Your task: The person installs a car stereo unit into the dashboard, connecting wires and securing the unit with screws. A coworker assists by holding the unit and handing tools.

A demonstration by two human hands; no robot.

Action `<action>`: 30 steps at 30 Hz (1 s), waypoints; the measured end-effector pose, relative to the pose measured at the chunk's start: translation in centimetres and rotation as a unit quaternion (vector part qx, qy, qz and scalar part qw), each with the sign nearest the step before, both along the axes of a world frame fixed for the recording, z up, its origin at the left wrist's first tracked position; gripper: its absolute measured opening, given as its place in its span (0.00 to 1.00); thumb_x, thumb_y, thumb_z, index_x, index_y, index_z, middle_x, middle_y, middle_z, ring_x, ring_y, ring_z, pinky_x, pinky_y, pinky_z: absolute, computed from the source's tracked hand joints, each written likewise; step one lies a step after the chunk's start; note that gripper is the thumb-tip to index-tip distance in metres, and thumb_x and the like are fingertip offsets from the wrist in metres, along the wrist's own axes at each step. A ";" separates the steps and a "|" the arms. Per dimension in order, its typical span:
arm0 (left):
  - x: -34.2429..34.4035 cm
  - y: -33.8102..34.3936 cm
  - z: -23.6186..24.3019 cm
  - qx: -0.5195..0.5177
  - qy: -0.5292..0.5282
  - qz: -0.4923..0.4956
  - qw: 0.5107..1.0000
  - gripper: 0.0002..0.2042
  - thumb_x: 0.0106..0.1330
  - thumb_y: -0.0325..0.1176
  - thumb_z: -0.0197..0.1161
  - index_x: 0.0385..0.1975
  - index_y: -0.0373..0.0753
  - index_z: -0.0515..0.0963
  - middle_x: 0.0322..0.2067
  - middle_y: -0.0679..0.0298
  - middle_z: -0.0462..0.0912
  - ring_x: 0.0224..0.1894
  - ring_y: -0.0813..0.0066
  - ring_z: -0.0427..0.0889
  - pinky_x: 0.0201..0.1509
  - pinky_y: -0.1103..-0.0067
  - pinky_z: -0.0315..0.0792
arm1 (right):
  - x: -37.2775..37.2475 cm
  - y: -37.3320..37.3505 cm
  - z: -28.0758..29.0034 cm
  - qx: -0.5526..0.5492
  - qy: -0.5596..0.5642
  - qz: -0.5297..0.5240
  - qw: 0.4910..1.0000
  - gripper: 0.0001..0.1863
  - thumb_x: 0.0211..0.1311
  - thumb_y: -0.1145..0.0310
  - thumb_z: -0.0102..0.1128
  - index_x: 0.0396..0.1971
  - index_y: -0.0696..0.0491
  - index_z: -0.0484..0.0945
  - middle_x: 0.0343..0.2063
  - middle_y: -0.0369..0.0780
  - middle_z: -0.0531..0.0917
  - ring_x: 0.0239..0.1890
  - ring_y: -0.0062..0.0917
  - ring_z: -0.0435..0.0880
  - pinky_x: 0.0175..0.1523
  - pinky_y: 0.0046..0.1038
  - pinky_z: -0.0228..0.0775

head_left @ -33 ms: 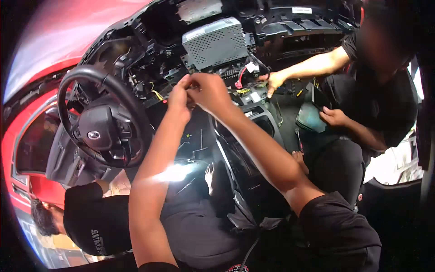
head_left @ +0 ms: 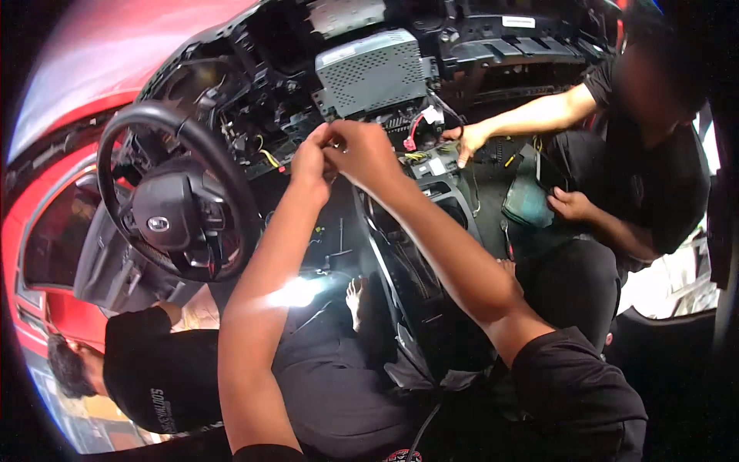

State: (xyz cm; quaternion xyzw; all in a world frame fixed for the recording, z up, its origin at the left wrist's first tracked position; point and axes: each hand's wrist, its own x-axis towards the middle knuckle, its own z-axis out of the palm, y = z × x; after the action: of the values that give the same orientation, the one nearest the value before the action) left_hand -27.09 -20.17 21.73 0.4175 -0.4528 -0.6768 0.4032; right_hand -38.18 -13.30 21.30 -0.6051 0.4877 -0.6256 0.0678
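Observation:
Both my arms stretch forward to the opened dashboard, and my hands meet below a perforated grey metal unit (head_left: 373, 69). My left hand (head_left: 311, 160) has its fingers closed, pressed up against the other hand. Curled beside it, my right hand (head_left: 362, 150) is closed too. A tiny bright spot shows between the fingers, but what they hold is hidden. Just right of my hands is a white connector with a red plug (head_left: 410, 143) on a wire. Yellow wires with a red end (head_left: 273, 160) hang to the left.
A steering wheel (head_left: 165, 204) stands at left, the centre console (head_left: 419, 262) below my right forearm. At right, a co-worker's hand (head_left: 469, 141) touches parts by the console; the other is near a teal cloth-like item (head_left: 527, 202). Another person (head_left: 165, 369) leans in lower left.
The view has shifted slightly, so the dashboard sits a little further right. My hands stay together in nearly the same pose.

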 end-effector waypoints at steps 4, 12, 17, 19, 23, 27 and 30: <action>0.0 -2.6 -1.9 0.010 0.096 0.039 0.995 0.08 0.67 0.36 0.55 0.40 0.45 0.80 0.31 0.68 0.79 0.33 0.76 0.75 0.37 0.79 0.66 | 0.0 -1.2 -0.8 -0.075 0.064 0.040 0.994 0.09 0.54 0.77 0.64 0.36 0.56 0.83 0.28 0.43 0.85 0.28 0.31 0.86 0.35 0.26 0.75; -2.0 0.2 0.7 0.007 0.052 0.079 0.995 0.07 0.62 0.35 0.59 0.33 0.40 0.80 0.28 0.65 0.78 0.27 0.74 0.71 0.32 0.74 0.64 | -2.4 -0.3 0.5 -0.157 0.253 0.076 0.952 0.15 0.48 0.84 0.61 0.39 0.58 0.80 0.37 0.44 0.84 0.38 0.38 0.85 0.42 0.30 0.77; -0.9 -1.2 -0.6 -0.019 0.093 0.048 0.994 0.14 0.66 0.39 0.52 0.38 0.37 0.80 0.34 0.59 0.83 0.29 0.71 0.76 0.37 0.74 0.69 | -3.1 -1.1 1.8 -0.142 0.362 0.086 0.917 0.18 0.47 0.83 0.61 0.42 0.56 0.81 0.39 0.44 0.83 0.38 0.40 0.84 0.43 0.34 0.77; 0.8 -1.0 -0.8 -0.031 0.044 0.037 0.998 0.19 0.65 0.43 0.51 0.37 0.32 0.80 0.34 0.53 0.85 0.32 0.71 0.80 0.41 0.74 0.70 | -3.5 -2.1 2.9 -0.143 0.390 0.116 0.902 0.18 0.48 0.83 0.60 0.42 0.55 0.81 0.40 0.42 0.84 0.38 0.40 0.84 0.43 0.33 0.78; 2.7 -0.3 -3.5 -0.375 -0.549 0.054 0.745 0.17 0.63 0.48 0.52 0.35 0.44 0.83 0.28 0.54 0.85 0.32 0.61 0.85 0.39 0.65 0.78 | -5.6 -5.0 4.3 -0.112 0.503 0.134 0.846 0.18 0.49 0.82 0.59 0.43 0.55 0.80 0.39 0.40 0.84 0.37 0.37 0.84 0.39 0.32 0.78; 5.6 0.4 -3.6 -0.504 -0.655 -0.120 0.550 0.13 0.55 0.45 0.61 0.27 0.43 0.84 0.28 0.53 0.84 0.34 0.57 0.85 0.41 0.65 0.78 | -6.4 -8.8 5.5 -0.174 0.607 0.119 0.767 0.19 0.49 0.75 0.61 0.45 0.51 0.79 0.39 0.37 0.84 0.37 0.31 0.83 0.43 0.33 0.74; 5.5 0.2 -4.0 -0.477 -0.653 -0.117 0.576 0.11 0.53 0.43 0.63 0.25 0.42 0.84 0.28 0.54 0.84 0.34 0.57 0.85 0.40 0.67 0.78 | -6.4 -10.6 4.6 -0.250 0.628 0.027 0.736 0.14 0.52 0.70 0.60 0.41 0.46 0.78 0.41 0.32 0.83 0.44 0.23 0.81 0.55 0.33 0.67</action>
State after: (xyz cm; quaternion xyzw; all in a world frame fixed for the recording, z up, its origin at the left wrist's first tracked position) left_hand -21.57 -19.97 17.71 0.4374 -0.8960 0.0517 0.0569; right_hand -44.58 -23.92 25.91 -0.8688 0.2288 -0.2008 -0.3907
